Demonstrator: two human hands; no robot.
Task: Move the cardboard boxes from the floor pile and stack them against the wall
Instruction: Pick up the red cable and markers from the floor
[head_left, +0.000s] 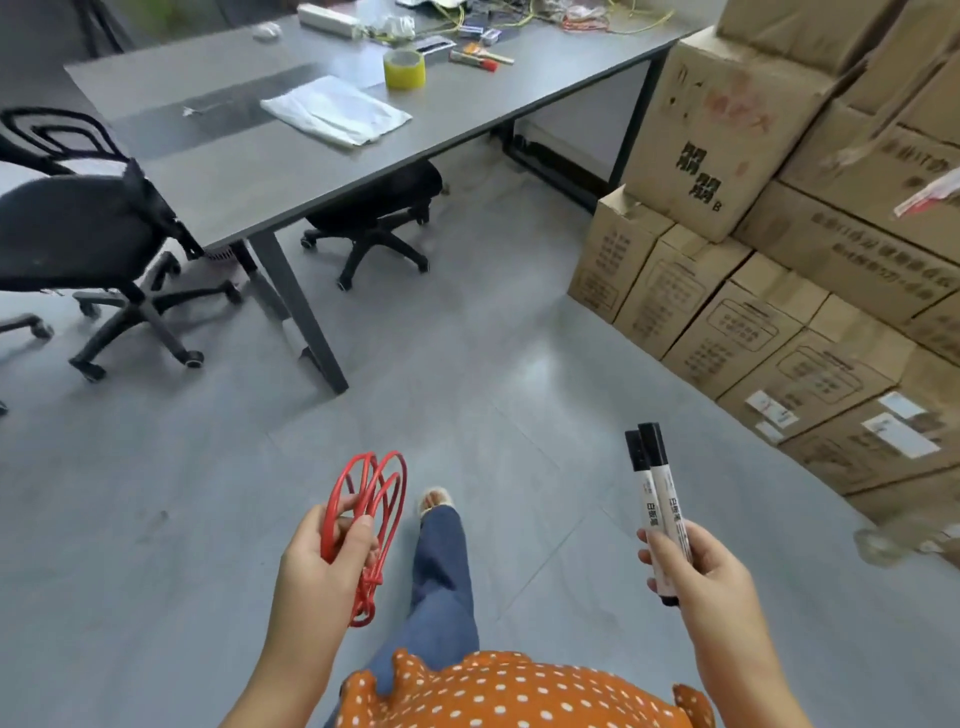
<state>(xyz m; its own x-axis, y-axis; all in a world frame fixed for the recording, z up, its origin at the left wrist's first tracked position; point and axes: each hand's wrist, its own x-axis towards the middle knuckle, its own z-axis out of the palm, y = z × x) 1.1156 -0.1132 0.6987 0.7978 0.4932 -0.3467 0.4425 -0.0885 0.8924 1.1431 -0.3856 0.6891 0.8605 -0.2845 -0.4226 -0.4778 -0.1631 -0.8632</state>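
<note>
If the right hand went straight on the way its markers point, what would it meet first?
Probably nothing close: the right hand aims its two markers up-frame over bare floor. Farther along lies the cardboard box stack, though depth is unclear.

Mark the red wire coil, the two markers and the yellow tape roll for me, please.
red wire coil (375, 486): head view, on the loops above the left hand.
two markers (655, 486): head view, on the white barrels above the right hand.
yellow tape roll (404, 70): head view, on its outer side, on the table.
</note>
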